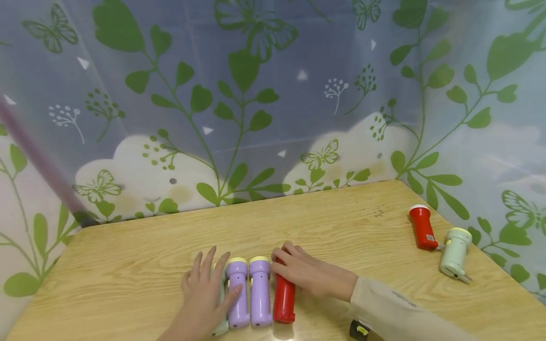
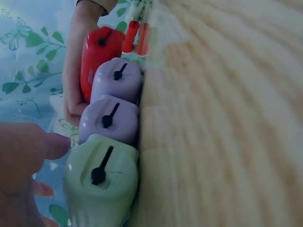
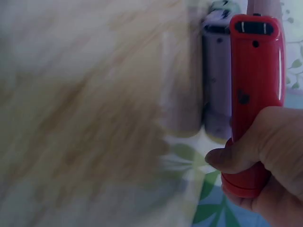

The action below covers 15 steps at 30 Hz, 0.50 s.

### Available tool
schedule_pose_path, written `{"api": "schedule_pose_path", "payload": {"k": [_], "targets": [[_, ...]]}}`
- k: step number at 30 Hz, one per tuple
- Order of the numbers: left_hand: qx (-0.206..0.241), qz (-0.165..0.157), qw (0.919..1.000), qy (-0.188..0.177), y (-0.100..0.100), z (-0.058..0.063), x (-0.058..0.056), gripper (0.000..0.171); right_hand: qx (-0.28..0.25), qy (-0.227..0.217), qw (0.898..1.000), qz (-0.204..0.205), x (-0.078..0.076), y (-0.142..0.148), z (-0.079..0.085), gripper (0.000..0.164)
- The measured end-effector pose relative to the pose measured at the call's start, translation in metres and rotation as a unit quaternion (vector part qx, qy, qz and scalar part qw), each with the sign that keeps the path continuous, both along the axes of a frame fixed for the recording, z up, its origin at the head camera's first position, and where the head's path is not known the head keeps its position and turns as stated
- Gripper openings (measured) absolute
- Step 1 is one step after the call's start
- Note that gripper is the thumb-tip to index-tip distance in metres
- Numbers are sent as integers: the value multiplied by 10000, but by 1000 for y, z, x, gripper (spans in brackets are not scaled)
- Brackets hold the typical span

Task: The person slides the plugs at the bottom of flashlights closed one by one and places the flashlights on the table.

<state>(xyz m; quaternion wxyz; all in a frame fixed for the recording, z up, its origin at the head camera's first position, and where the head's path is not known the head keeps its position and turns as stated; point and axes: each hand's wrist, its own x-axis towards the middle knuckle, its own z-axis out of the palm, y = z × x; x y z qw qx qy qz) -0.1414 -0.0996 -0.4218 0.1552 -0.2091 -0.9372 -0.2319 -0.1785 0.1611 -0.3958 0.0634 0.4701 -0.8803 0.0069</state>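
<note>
In the head view a row of flashlights lies side by side near the table's front. A red flashlight ends the row on the right, and my right hand grips it round its head. Next to it are two purple flashlights, one in the middle and another to its left. My left hand lies over a pale green flashlight at the left end, fingers extended and thumb over the neighbouring purple one. In the head view the hand hides most of the green flashlight. The right wrist view shows thumb and fingers round the red flashlight.
Another red flashlight and a second pale green one, its plug prongs out, lie near the table's right edge. A patterned cloth hangs behind the wooden table. A black object is under the right sleeve.
</note>
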Motion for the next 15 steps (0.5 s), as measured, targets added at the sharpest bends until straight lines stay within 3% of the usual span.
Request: {"api": "schedule_pose_path", "payload": {"k": [6,8,15], "targets": [[-9,-116,9933,-1146,2,-3,4,70,-413,-347,9985,-88,-7,0,-12,45],[92,-164,9903,-1374,3,-2,4,70,-550,-488,9972,-120,-8,-1,-12,52],[212,-274,9893,-1421,4,-1,5,66,-776,-620,9948,-228,-11,-5,-11,76]]}}
